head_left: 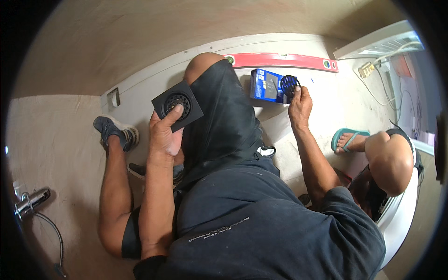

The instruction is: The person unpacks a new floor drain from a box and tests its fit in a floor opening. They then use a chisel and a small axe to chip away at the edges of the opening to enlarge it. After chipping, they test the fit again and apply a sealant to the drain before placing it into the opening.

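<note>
My left hand (164, 133) grips a black square floor drain (185, 97) by its near edge, the thumb lying over its round perforated centre. The drain is tilted toward me, above my bent knee. In my right hand (300, 109), a round black slotted grate (288, 84) is pinched at its edge between thumb and fingers. Just behind and left of that grate stands a blue box (267, 85) with a grey picture on its face. The grate overlaps the box's right part in view; I cannot tell whether they touch.
A red spirit level (298, 61) lies along the far wall. At the right, a person's foot in a green flip-flop (343, 140) is close by, near a power strip (366, 70) with cables. A chrome tap (32, 203) with a hose juts out at the left.
</note>
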Demonstrator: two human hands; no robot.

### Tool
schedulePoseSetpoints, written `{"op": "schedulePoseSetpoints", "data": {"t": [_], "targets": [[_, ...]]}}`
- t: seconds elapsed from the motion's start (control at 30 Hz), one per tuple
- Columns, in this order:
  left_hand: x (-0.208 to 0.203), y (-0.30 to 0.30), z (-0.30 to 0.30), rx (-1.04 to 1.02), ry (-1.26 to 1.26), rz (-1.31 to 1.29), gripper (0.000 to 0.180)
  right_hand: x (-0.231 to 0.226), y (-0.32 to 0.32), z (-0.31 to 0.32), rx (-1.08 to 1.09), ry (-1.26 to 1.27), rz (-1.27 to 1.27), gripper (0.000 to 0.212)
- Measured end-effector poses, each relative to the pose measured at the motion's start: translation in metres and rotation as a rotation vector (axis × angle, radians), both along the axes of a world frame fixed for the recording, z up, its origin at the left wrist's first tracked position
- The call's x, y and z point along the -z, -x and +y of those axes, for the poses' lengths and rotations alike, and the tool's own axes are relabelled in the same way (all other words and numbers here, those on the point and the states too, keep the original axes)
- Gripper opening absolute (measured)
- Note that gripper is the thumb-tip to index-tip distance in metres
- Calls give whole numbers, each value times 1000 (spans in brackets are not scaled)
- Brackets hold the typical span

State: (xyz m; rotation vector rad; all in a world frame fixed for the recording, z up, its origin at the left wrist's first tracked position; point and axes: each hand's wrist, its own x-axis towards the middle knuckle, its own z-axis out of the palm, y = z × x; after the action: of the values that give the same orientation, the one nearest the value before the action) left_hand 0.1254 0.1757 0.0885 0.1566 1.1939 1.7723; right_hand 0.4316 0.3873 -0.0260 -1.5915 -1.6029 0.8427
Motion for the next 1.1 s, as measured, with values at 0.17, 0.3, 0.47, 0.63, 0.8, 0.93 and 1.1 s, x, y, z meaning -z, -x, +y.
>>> {"op": "schedulePoseSetpoints", "data": {"t": [0.17, 0.3, 0.47, 0.63, 0.8, 0.93, 1.1], "targets": [[-3, 5, -6, -3, 0, 11, 43, -21, 28, 6, -161, -54, -159, 23], [-16, 6, -5, 36, -76, -50, 34, -14, 29, 19, -249, 24, -362, 28], [-27, 2, -4, -3, -108, -133, 61, -45, 62, -13, -319, -302, -478, 26], [-28, -4, -3, 85, -75, -134, 57, -115, 120, -64, -841, -323, 125, 26], [-33, -13, 0, 197, -51, -95, 53, -129, 148, -81, -1034, -470, 211, 23], [-33, -17, -2, 223, -16, -86, 51, -122, 147, -81, -1088, -518, 128, 27], [-33, -21, -1, 237, 76, -77, 48, -123, 143, -80, -1156, -607, 18, 28]]}}
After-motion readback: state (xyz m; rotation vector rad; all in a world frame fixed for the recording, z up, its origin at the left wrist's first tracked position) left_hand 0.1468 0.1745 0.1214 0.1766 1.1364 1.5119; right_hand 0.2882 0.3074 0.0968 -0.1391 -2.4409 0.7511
